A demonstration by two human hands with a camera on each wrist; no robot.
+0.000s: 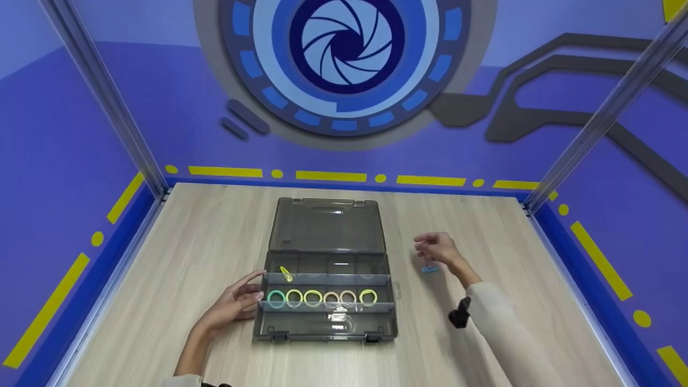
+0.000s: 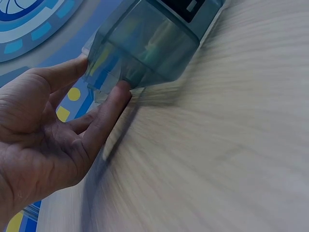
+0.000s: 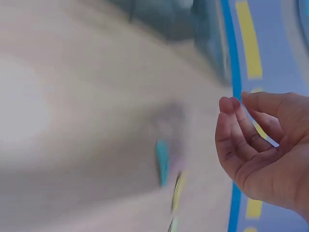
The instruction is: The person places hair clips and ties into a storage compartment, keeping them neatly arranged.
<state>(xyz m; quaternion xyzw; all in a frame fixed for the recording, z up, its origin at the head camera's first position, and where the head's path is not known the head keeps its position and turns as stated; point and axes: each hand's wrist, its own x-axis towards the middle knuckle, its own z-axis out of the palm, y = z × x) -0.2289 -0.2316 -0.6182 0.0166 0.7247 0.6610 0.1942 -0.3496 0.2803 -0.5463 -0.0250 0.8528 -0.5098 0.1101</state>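
Observation:
An open grey see-through organizer box (image 1: 325,325) lies on the wooden table, its lid folded back. Hair ties (image 1: 313,299) in green, yellow and pinkish tones stand in a row in its middle compartment. A yellow hair clip (image 1: 286,274) leans at the divider behind them. My left hand (image 1: 234,306) touches the box's left side with its fingertips spread along the wall. To the right of the box, my right hand (image 1: 438,248) hovers with loosely bent fingers and nothing in them. Close below it is a blue hair clip (image 1: 429,269), blurred in the right wrist view.
In the right wrist view a yellow clip (image 3: 177,191) lies near the blue one, with a pale green piece (image 3: 173,224) cut by the frame edge. Blue printed panels (image 1: 344,156) with metal corner posts (image 1: 607,118) enclose the table (image 1: 183,231) at the back and both sides.

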